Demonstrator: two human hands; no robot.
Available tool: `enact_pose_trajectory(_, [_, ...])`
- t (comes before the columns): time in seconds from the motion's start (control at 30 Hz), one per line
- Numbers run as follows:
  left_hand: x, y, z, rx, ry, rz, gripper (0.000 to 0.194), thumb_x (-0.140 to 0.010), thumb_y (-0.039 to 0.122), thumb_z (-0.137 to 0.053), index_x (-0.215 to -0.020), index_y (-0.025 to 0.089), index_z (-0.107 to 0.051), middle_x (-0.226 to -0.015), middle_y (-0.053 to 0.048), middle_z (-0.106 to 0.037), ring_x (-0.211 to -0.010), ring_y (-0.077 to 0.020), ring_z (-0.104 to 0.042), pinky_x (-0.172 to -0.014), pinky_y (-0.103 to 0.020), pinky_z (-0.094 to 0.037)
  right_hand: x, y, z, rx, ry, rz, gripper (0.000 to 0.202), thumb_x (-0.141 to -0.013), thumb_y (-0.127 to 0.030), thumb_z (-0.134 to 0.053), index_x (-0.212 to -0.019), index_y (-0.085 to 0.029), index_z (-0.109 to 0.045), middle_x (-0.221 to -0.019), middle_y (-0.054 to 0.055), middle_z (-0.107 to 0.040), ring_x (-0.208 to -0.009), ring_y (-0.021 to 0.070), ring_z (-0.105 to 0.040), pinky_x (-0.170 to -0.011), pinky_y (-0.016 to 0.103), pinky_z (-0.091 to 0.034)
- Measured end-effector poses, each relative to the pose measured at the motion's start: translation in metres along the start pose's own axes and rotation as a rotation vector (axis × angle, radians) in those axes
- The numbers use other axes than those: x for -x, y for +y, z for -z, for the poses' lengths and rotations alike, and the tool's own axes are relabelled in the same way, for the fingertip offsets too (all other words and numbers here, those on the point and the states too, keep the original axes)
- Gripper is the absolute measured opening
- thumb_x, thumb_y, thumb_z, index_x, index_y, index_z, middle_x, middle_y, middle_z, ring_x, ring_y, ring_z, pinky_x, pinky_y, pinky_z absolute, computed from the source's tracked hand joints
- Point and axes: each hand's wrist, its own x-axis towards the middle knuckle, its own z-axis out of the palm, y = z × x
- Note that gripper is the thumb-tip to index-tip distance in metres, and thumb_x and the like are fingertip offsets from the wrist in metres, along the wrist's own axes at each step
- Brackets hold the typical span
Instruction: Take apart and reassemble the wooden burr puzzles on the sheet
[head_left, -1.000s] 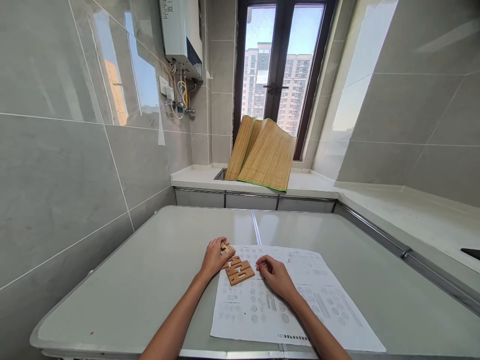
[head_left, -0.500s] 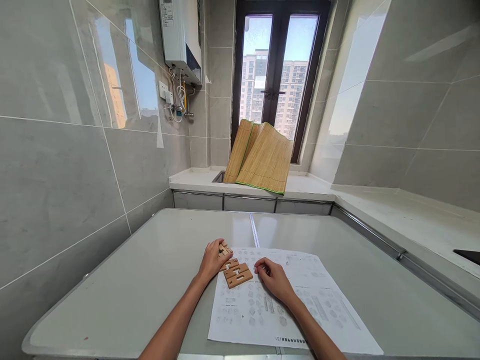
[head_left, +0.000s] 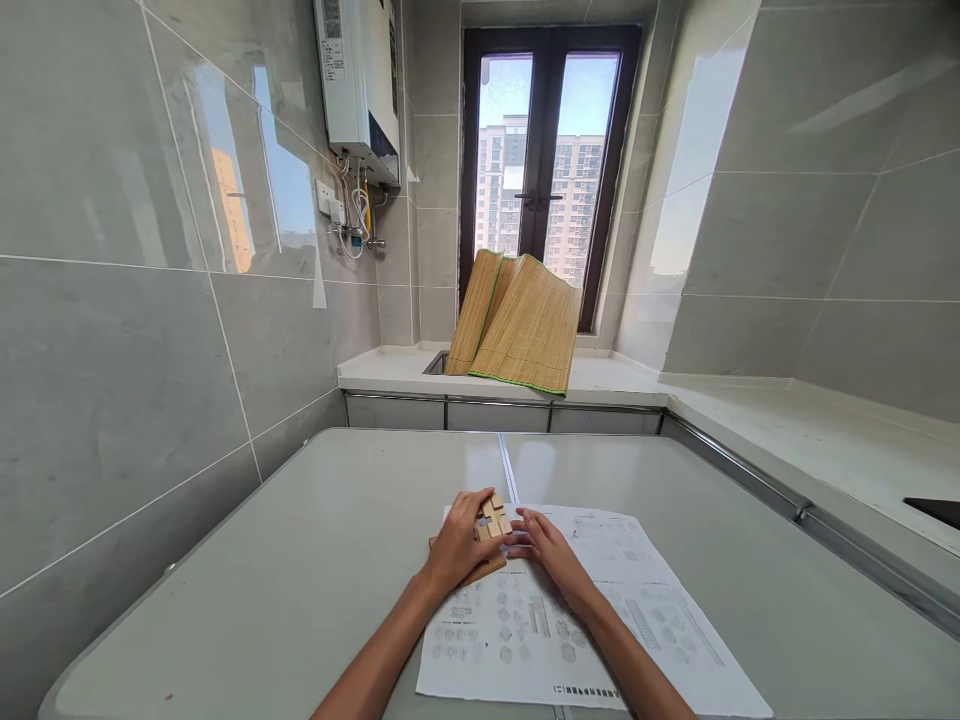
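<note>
My left hand (head_left: 457, 542) grips a small pale wooden block puzzle (head_left: 492, 520) with interlocking bars, thumb along its near side and fingers over the far side. Just to its right is my right hand (head_left: 553, 558), fingers apart and reaching toward the puzzle's right edge; whether they touch it I cannot tell. Beneath my left hand lie flat brown wooden pieces (head_left: 486, 571), mostly covered by it. Under both hands spreads a large white printed sheet (head_left: 525, 665) with small diagrams and text.
The sheet rests on a pale table (head_left: 247, 600) with a seam down its middle. Beyond the table's far edge, a bamboo mat (head_left: 529, 330) leans by the window on a white counter (head_left: 615, 372). A tiled wall (head_left: 127, 400) runs along the left.
My left hand has moved right with the wooden puzzle, now over the flat pieces. My right hand's fingers have uncurled and stretched toward the puzzle. The view has tilted up slightly.
</note>
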Motion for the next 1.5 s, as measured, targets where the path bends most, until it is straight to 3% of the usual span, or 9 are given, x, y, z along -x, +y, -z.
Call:
enact_pose_trajectory(0.2, [-0.007, 0.023, -0.027, 0.071, -0.111, -0.041, 0.070, -0.078, 0.038, -0.084, -0.139, 0.029, -0.051, -0.128, -0.007, -0.061, -0.118, -0.0276, -0.060, -0.099, -0.042, -0.053, 0.013, -0.022, -0.003, -0.166, -0.187, -0.089, 0.042, -0.089, -0.056, -0.068, -0.113, -0.022, -0.071, -0.106, 0.008, -0.075, -0.103, 0.0275, -0.071, -0.089, 0.038, -0.057])
enact_pose_trajectory(0.4, [-0.004, 0.014, -0.021, 0.099, -0.119, 0.043, 0.077, -0.075, 0.049, -0.084, -0.141, 0.026, -0.051, -0.129, -0.010, -0.062, -0.116, -0.0294, -0.060, -0.097, -0.042, -0.052, 0.018, -0.029, -0.004, -0.237, -0.257, -0.119, 0.047, -0.084, -0.052, -0.078, -0.119, -0.022, -0.071, -0.101, 0.008, -0.076, -0.097, 0.0252, -0.071, -0.092, 0.037, -0.054])
enact_pose_trajectory(0.57, [-0.004, 0.015, -0.014, 0.126, -0.175, 0.097, 0.054, -0.090, 0.052, -0.067, -0.137, 0.027, -0.056, -0.118, -0.007, -0.067, -0.107, -0.0264, -0.063, -0.094, -0.039, -0.049, 0.015, -0.027, -0.002, -0.196, -0.193, -0.079, 0.044, -0.082, -0.050, -0.081, -0.114, -0.021, -0.074, -0.099, 0.006, -0.075, -0.095, 0.0215, -0.068, -0.095, 0.036, -0.052])
enact_pose_trajectory(0.7, [-0.007, 0.016, -0.016, 0.207, -0.113, 0.138, 0.040, -0.103, 0.051, -0.043, -0.123, 0.024, -0.064, -0.100, -0.005, -0.069, -0.092, -0.0226, -0.063, -0.086, -0.035, -0.048, 0.010, -0.022, 0.000, -0.141, -0.130, -0.027, 0.048, -0.080, -0.054, -0.081, -0.111, -0.019, -0.074, -0.103, 0.008, -0.073, -0.091, 0.0220, -0.067, -0.086, 0.035, -0.054])
enact_pose_trajectory(0.83, [-0.011, 0.011, -0.019, 0.496, -0.055, 0.286, 0.051, -0.101, 0.061, -0.040, -0.128, 0.021, -0.056, -0.078, 0.001, -0.061, -0.057, -0.0130, -0.049, -0.060, -0.026, -0.042, 0.006, -0.014, 0.001, 0.077, 0.001, 0.066, 0.053, -0.079, -0.064, -0.075, -0.106, -0.018, -0.072, -0.092, 0.009, -0.074, -0.077, 0.0216, -0.065, -0.065, 0.030, -0.049])
enact_pose_trajectory(1.0, [-0.016, 0.010, -0.015, 0.927, -0.062, 0.479, 0.056, -0.093, 0.069, -0.051, -0.117, 0.019, -0.053, -0.069, 0.005, -0.053, -0.047, -0.0073, -0.035, -0.047, -0.020, -0.029, 0.009, -0.010, 0.004, 0.605, 0.154, 0.294, 0.042, -0.093, -0.060, -0.057, -0.101, -0.022, -0.069, -0.084, 0.006, -0.074, -0.076, 0.0248, -0.064, -0.074, 0.035, -0.048])
enact_pose_trajectory(1.17, [-0.016, 0.013, -0.006, 1.225, -0.126, 0.565, 0.050, -0.091, 0.059, -0.064, -0.119, 0.017, -0.060, -0.074, 0.005, -0.046, -0.049, -0.0050, -0.031, -0.046, -0.019, -0.028, 0.013, -0.006, 0.005, 0.843, 0.093, 0.419, 0.029, -0.100, -0.042, -0.046, -0.109, -0.023, -0.067, -0.101, 0.010, -0.073, -0.091, 0.0281, -0.066, -0.082, 0.038, -0.050])
enact_pose_trajectory(1.33, [-0.013, 0.011, -0.007, 1.311, -0.190, 0.597, 0.041, -0.093, 0.050, -0.067, -0.114, 0.016, -0.064, -0.081, 0.003, -0.048, -0.050, -0.0036, -0.033, -0.044, -0.018, -0.027, 0.015, 0.000, 0.007, 0.977, 0.014, 0.428, 0.024, -0.100, -0.033, -0.046, -0.113, -0.027, -0.065, -0.103, 0.008, -0.071, -0.097, 0.0284, -0.064, -0.083, 0.039, -0.051])
enact_pose_trajectory(1.5, [-0.012, 0.003, -0.014, 1.314, -0.207, 0.635, 0.040, -0.091, 0.053, -0.069, -0.100, 0.015, -0.060, -0.079, 0.003, -0.050, -0.047, -0.0018, -0.028, -0.040, -0.015, -0.021, 0.014, 0.000, 0.007, 0.978, 0.036, 0.441, 0.018, -0.098, -0.028, -0.046, -0.094, -0.026, -0.064, -0.096, 0.006, -0.068, -0.093, 0.0267, -0.062, -0.082, 0.038, -0.050])
